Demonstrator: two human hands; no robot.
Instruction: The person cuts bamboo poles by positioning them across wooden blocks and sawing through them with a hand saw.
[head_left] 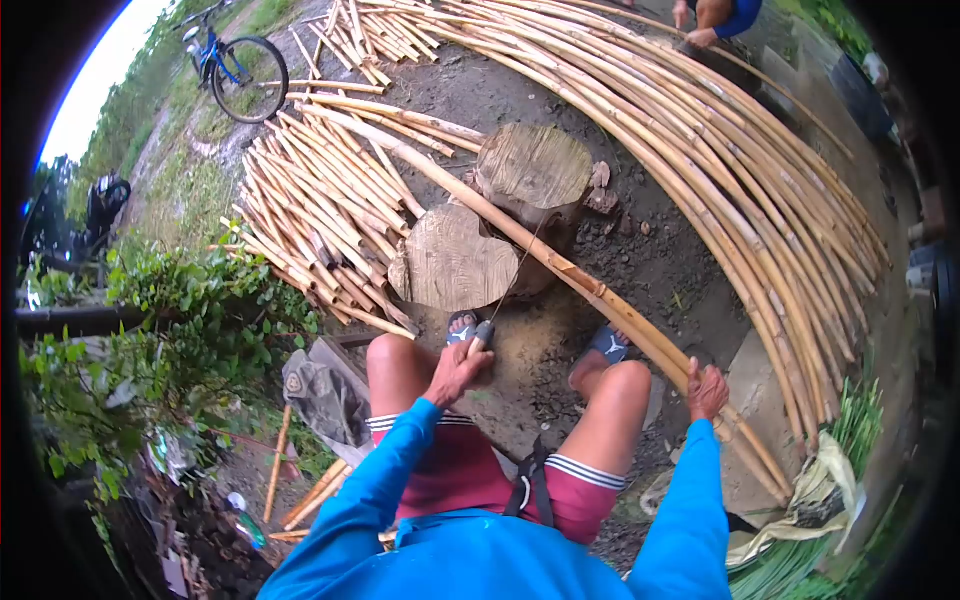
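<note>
My left hand (458,372) is wrapped round the handle of a thin-bladed saw (482,336), whose blade points up toward a long bamboo pole (470,200). That pole slants from the upper left to the lower right, across the gap between two wood stumps, a front one (455,262) and a back one (535,165). On the right, my right hand (707,390) is closed round the pole near its lower end. A darker patch shows on the pole right of the stumps. My feet in sandals stand on either side of the front stump's near edge.
Cut bamboo pieces (320,200) are piled at the left. Long poles (700,140) curve across the right. A bicycle (235,70) stands at the upper left. Another person's hands (700,35) show at the top. A cloth (325,395) and a sack (820,495) lie nearby.
</note>
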